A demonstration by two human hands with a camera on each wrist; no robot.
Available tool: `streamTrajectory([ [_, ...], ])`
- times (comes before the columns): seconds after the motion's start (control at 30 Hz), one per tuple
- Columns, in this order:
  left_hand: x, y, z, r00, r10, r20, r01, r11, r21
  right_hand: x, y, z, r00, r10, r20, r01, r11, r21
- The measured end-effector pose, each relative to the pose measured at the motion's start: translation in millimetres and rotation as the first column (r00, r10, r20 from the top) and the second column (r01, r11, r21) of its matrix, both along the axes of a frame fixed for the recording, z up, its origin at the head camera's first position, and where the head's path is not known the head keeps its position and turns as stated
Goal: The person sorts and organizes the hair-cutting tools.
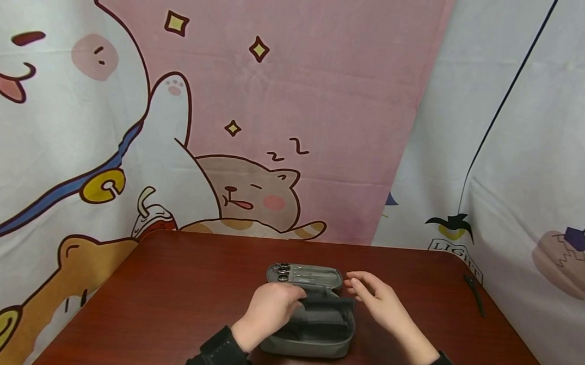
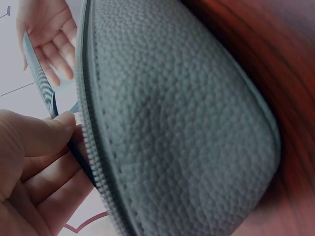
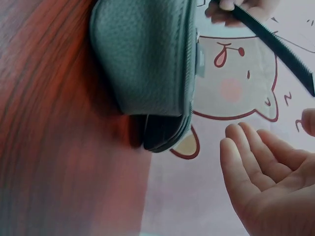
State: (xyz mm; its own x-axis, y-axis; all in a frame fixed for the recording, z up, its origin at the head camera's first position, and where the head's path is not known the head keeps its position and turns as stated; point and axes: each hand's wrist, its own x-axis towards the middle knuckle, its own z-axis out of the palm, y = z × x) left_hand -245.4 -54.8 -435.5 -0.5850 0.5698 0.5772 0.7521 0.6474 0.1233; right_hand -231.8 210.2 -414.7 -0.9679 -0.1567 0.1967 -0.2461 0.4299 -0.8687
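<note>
My left hand (image 1: 272, 308) is over the left side of an open grey zip case (image 1: 310, 347). Between its thumb and fingers it pinches a black comb (image 3: 275, 44), whose toothed part points right across the case. In the left wrist view the comb (image 2: 39, 73) slants up from the thumb. My right hand (image 1: 376, 299) is held up just right of the case, palm turned inward, fingers extended and holding nothing. The case's lid (image 1: 336, 272) lies folded back on the far side, with scissors (image 1: 282, 272) whose handle rings show at its left end.
The case stands near the front of a reddish-brown wooden table (image 1: 195, 287). A slim black object (image 1: 474, 295) lies by the table's right edge. Behind hangs a cloth with cartoon animals (image 1: 325, 97).
</note>
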Motion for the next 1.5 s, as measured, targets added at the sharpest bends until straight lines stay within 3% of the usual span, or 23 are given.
streamTrajectory([
  [0.1,-0.4,-1.3,0.1,0.999,-0.005,0.034,0.005,1.000,0.012,-1.8,5,-4.4,1.000,-0.019,0.017,0.019,1.000,0.018],
  [0.3,-2.2,-4.5,2.4,0.986,-0.061,0.152,0.050,0.996,0.075,-3.5,12,-13.8,0.998,-0.050,0.025,0.045,0.982,0.184],
  [0.43,-4.0,-7.6,1.7,0.977,-0.082,0.198,0.061,0.992,0.108,-3.6,16,-19.7,0.999,-0.011,0.033,0.003,0.974,0.228],
  [0.63,-5.1,-11.2,0.7,0.971,-0.082,0.225,0.059,0.993,0.105,-3.2,20,-25.9,0.992,0.071,0.100,-0.091,0.974,0.206],
  [1.03,-8.5,-13.5,-0.5,0.968,-0.051,0.246,0.048,0.999,0.018,-5.8,21,-32.5,0.972,0.170,0.162,-0.191,0.973,0.128],
  [1.5,-10.6,-8.3,-4.9,0.977,0.023,0.211,0.017,0.983,-0.183,-5.1,19,-35.2,0.968,0.144,0.203,-0.175,0.974,0.143],
])
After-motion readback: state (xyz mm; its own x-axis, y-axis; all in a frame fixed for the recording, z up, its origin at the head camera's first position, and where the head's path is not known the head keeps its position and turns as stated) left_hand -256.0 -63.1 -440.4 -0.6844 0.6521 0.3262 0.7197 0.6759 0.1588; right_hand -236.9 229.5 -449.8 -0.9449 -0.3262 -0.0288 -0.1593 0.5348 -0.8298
